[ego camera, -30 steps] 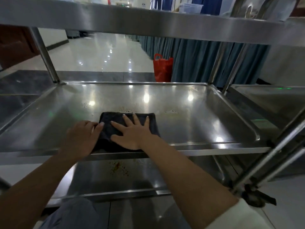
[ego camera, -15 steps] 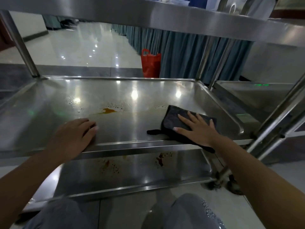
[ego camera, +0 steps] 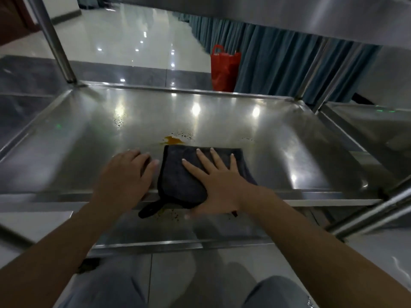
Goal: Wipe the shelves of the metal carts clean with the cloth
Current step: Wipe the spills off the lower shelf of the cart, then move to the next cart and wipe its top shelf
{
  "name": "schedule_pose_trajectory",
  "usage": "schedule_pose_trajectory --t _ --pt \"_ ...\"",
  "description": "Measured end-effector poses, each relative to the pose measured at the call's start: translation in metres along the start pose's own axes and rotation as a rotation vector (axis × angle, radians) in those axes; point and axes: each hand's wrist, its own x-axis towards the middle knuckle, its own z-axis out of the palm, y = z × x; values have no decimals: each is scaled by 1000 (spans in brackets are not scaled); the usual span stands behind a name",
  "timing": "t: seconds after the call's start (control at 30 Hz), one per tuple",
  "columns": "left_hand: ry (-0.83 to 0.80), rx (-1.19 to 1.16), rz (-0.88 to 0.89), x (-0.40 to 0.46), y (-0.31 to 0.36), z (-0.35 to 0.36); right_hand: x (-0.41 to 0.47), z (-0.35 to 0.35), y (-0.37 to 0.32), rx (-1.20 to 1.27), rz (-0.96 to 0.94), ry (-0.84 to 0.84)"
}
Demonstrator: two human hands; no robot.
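The cloth (ego camera: 191, 174) is pressed flat by the right hand (ego camera: 213, 187), fingers spread; the left hand (ego camera: 124, 176) rests, fingers together, on the shelf (ego camera: 278, 156). An orange spill (ego camera: 173, 140) and specks are left unwiped, and the lower shelf (ego camera: 200, 227) looks stained too.

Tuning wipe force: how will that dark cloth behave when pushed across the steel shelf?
The dark cloth is probably floppy: its near corner droops over the shelf edge. It likely slides easily on smooth steel under the flat right hand. It may bunch at its edges.

The steel cart shelf (ego camera: 278, 138) bears a dark cloth (ego camera: 180, 178) near its front edge, beside an orange spill (ego camera: 173, 140).
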Motion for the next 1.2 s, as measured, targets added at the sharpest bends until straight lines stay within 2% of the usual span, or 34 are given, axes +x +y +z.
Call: schedule_pose_trajectory --t 0.1,0.2,0.33,0.37,0.47,0.57,0.73,0.93,1.07,1.2 --pt "-93 26 -11 -1 1 -5 -5 -3 -19 -66 -44 -6" --pt "-183 31 -70 -2 8 -17 -21 -17 -29 -52 -82 -95" --pt "-576 143 -79 -16 23 -46 -42 -48 -39 173 -33 -248" --pt "-634 70 -101 -23 26 -58 -50 -56 -43 276 2 -260" --pt "-645 -215 -232 -46 37 -117 -84 -91 -65 602 98 -197" --pt "-804 -327 -283 -66 41 -194 -117 -143 -95 711 178 -166" --pt "-749 -547 -306 -79 51 -331 -155 -256 -148 673 117 -272" --pt "-637 -518 -269 -85 38 -468 -155 -392 -228 618 -123 -291" --pt "-483 -576 -385 -92 -2 -542 -133 -456 -290 568 -268 -255" --pt "-392 -653 -448 -99 -74 -616 -99 -498 -367 481 -369 -177"
